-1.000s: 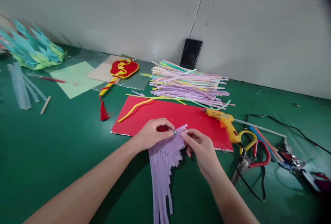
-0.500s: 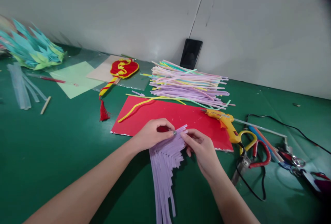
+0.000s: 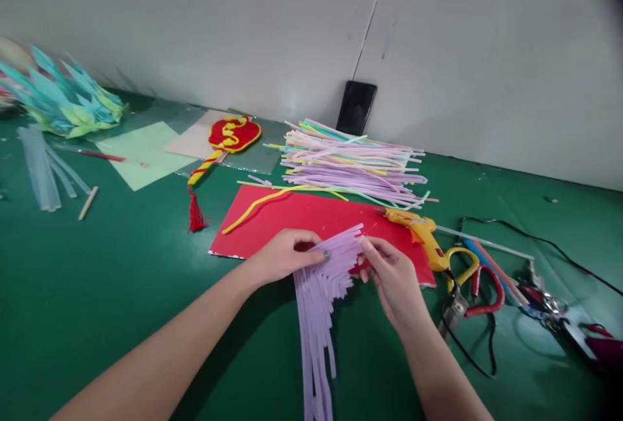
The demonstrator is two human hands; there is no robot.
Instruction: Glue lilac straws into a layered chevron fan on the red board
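Between my hands is a bundle of purple pipe cleaners (image 3: 316, 307), bent and layered side by side, their long ends hanging down toward me. My left hand (image 3: 285, 257) pinches the upper left part of the bundle, thumb on top. On the other side, my right hand (image 3: 389, 275) closes thumb and fingers on the short ends at the upper right. Just behind the hands lies a red board (image 3: 302, 210) with a bent yellow pipe cleaner (image 3: 257, 204) across its left part. The fingers under the bundle are partly hidden.
A pile of pastel pipe cleaners (image 3: 350, 165) lies behind the board, below a phone (image 3: 357, 108) against the wall. On the right are a yellow glue gun (image 3: 418, 233), red-and-yellow-handled pliers (image 3: 479, 291) and a black cord (image 3: 530, 233). A red-yellow fan ornament (image 3: 234, 134) lies left.
Both hands and the purple bundle have shifted slightly to the right. My right hand has moved a little away from my left, and more of the bundle's upper part shows between them.
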